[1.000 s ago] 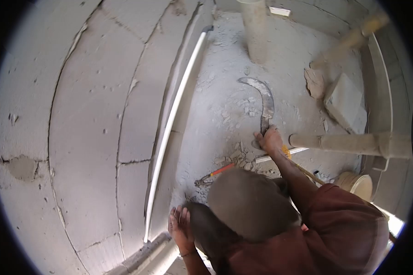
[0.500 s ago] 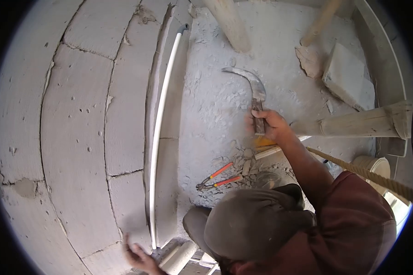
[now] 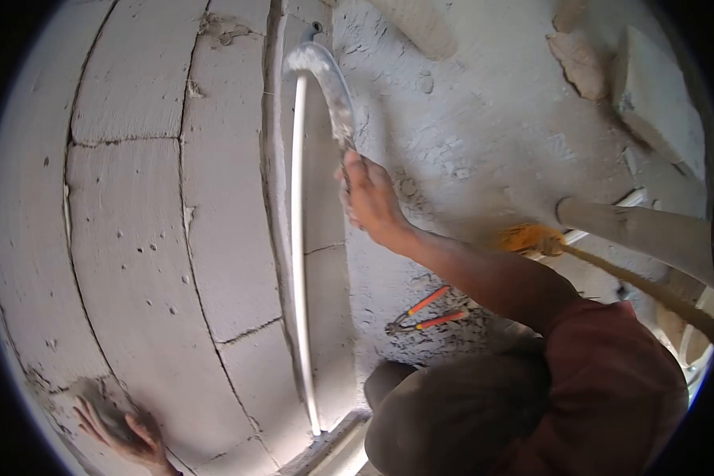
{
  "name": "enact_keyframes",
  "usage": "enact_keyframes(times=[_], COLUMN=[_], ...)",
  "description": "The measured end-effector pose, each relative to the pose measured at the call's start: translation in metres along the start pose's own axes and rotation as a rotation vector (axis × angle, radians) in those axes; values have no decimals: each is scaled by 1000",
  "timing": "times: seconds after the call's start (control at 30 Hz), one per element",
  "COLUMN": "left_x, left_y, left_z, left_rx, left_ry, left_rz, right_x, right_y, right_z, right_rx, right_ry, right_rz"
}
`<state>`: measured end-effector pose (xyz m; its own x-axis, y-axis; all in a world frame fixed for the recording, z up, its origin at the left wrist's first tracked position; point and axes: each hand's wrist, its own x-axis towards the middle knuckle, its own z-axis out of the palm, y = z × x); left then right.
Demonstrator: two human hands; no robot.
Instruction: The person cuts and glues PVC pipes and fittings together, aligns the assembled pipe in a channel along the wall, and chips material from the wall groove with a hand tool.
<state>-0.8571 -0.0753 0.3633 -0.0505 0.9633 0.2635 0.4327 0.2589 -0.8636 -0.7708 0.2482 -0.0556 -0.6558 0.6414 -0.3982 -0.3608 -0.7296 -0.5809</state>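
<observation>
My right hand (image 3: 375, 200) is wrapped around the handle of a sickle (image 3: 332, 91). Its curved, dusty blade hooks over to the left, in front of the upper part of a white pipe (image 3: 298, 238); whether the two touch I cannot tell. The pipe runs lengthwise along a recess in the block wall (image 3: 135, 262). A grey pipe end (image 3: 317, 28) shows just above the blade. At the lower left my left hand (image 3: 127, 435) rests against the wall with fingers spread, holding nothing.
Orange-handled pincers (image 3: 428, 312) lie among rubble on the dusty floor. Wooden poles (image 3: 635, 230) and a pale block (image 3: 658, 99) stand or lie to the right. A rope (image 3: 635, 278) runs from an orange-yellow bristly thing (image 3: 531, 236) at right.
My right hand has carried the sickle left and up, from over the floor to the pipe. My left hand has moved left onto the wall. The whole view has shifted.
</observation>
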Motion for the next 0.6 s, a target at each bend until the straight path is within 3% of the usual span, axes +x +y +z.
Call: enact_keyframes(times=[0.1,0.2,0.23,0.27,0.33,0.4,0.47,0.57,0.6], left_x=[7,20,24,24,23,21,27,24,21], left_y=[2,18,20,20,17,15,20,18,16], left_z=[15,11,11,10,13,15,14,16,17], left_rx=[112,67,80,31,-18,20,33,49,49], left_ry=[-55,14,11,-48,-114,-143,-142,-148,-170], left_rz=[12,11,18,6,-3,20,28,21,22], right_x=[60,83,75,63,31,6,-6,20,45], right_y=[36,76,87,98,119,127,122,104,93], right_z=[29,52,59,63,66,64,64,66,66], right_rx=[-186,-739,-725,-831,-874,-799,-386,-400,-466], right_ry=[83,267,263,411,465,364,101,62,128], right_rz=[-244,-883,-879,-1046,-1109,-1018,-600,-498,-617])
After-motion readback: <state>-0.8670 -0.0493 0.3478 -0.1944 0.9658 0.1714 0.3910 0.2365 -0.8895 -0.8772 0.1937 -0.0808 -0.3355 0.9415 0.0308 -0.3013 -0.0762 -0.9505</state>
